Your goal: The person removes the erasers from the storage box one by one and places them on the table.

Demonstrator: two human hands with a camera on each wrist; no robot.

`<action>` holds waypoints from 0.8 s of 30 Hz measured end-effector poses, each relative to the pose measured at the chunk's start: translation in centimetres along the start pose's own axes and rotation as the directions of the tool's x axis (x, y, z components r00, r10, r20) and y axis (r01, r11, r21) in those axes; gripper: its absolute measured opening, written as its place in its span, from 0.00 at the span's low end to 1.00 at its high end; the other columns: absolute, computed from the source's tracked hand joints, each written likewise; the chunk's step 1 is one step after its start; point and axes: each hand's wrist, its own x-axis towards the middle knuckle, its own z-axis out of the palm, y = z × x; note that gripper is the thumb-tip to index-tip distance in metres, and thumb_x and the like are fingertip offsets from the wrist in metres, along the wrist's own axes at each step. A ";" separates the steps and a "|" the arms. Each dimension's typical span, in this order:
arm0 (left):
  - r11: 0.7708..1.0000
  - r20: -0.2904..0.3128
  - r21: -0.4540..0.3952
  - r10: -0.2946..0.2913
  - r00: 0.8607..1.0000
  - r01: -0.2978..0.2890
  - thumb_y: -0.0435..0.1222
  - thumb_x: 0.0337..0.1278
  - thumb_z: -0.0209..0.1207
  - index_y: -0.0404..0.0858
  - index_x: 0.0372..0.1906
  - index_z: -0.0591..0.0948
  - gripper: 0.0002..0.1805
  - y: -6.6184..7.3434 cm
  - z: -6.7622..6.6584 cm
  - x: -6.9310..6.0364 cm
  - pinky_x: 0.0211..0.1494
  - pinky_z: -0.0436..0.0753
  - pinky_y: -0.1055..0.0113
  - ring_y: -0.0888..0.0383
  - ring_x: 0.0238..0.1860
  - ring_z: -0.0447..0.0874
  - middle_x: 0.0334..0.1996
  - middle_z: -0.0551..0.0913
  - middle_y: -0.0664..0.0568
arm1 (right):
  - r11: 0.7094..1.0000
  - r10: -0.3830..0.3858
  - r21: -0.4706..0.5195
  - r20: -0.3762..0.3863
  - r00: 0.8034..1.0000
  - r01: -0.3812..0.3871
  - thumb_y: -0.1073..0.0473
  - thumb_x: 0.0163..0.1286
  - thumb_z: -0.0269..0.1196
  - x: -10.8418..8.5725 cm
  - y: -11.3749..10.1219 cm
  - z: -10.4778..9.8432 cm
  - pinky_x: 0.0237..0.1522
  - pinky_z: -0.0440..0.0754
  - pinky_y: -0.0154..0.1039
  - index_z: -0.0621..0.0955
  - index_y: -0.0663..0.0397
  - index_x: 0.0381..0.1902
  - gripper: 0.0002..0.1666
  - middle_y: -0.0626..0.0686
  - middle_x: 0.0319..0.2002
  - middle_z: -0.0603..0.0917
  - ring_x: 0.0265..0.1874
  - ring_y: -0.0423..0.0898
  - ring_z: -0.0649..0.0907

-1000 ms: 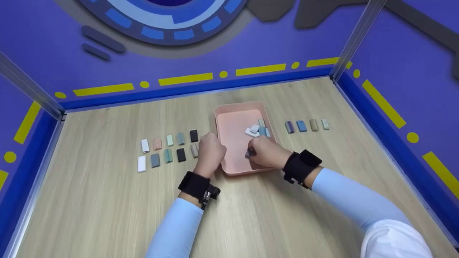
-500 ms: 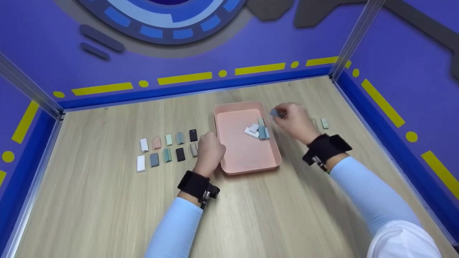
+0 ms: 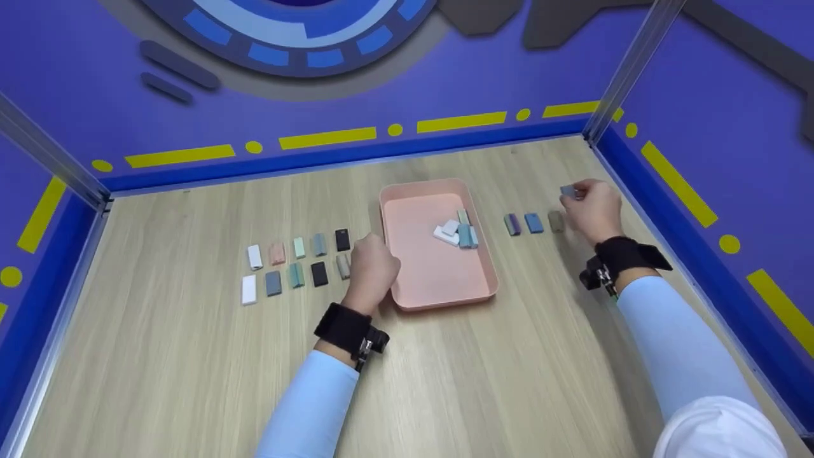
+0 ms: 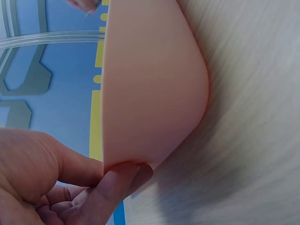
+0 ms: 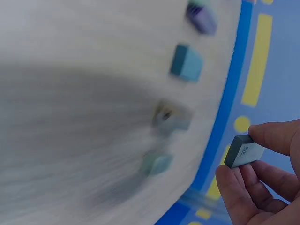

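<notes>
Two hands I can see at this moment, and each one is holding something. With the left hand (image 3: 373, 273) I have the left side of the tray (image 3: 420, 270): the thumb and the fingers are pressed together on its wall, as the left wrist camera shows well. The tray stands on the table (image 3: 407, 388), and a small heap of blocks (image 3: 448, 235) lies inside, near its right wall.

With the right hand (image 3: 596, 207) I have one grey block (image 5: 247, 152), clamped between the thumb and the fingertips. It is held up above the table, to the right of the tray and well apart from it. Small dark print is on one face, but I cannot read it.

Below this hand a row of four goes along the table: the purple block (image 3: 512, 224), the blue block (image 3: 533, 222), the tan block (image 3: 556, 221) and the green block (image 5: 158, 162). The last one is hidden in the head camera; the right wrist camera shows it, though blurred. On the other side of the tray, two rows of blocks (image 3: 296, 275) lie beside the left hand.
</notes>
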 end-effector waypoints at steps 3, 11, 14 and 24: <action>1.000 0.000 0.000 -0.002 1.000 0.002 0.25 0.39 0.52 0.39 0.17 0.75 0.08 -0.1 0.1 0.0 0.18 0.66 0.65 0.57 0.20 0.69 0.17 0.74 0.52 | 0.998 0.054 -0.024 -0.010 0.999 -0.054 0.53 0.63 0.60 -0.1 2.0 -0.6 0.45 0.77 0.50 0.77 0.67 0.53 0.26 0.64 0.46 0.82 0.45 0.56 0.80; 1.000 -0.014 0.003 0.011 1.000 -0.011 0.25 0.40 0.52 0.38 0.19 0.77 0.07 -0.2 0.0 0.0 0.19 0.68 0.64 0.56 0.21 0.72 0.19 0.78 0.49 | 0.979 0.200 -0.042 0.060 0.978 -0.197 0.53 0.63 0.59 -0.2 5.0 -1.5 0.52 0.74 0.56 0.74 0.69 0.55 0.29 0.68 0.53 0.76 0.50 0.60 0.74; 1.000 -0.007 0.004 -0.008 1.000 0.008 0.25 0.40 0.52 0.38 0.19 0.77 0.07 -0.2 0.0 0.0 0.19 0.69 0.64 0.56 0.22 0.73 0.19 0.78 0.49 | 0.977 0.205 -0.067 0.065 0.977 -0.201 0.55 0.63 0.59 -0.1 5.5 -1.3 0.53 0.73 0.57 0.75 0.71 0.54 0.28 0.69 0.53 0.76 0.51 0.61 0.73; 1.000 -0.015 0.025 0.008 1.000 -0.007 0.26 0.40 0.52 0.39 0.17 0.76 0.07 0.0 0.0 0.0 0.20 0.68 0.64 0.57 0.22 0.71 0.18 0.77 0.51 | 0.980 0.163 -0.126 0.039 0.986 -0.157 0.56 0.62 0.59 -0.3 6.2 -0.6 0.48 0.74 0.57 0.78 0.73 0.47 0.24 0.70 0.47 0.80 0.44 0.62 0.77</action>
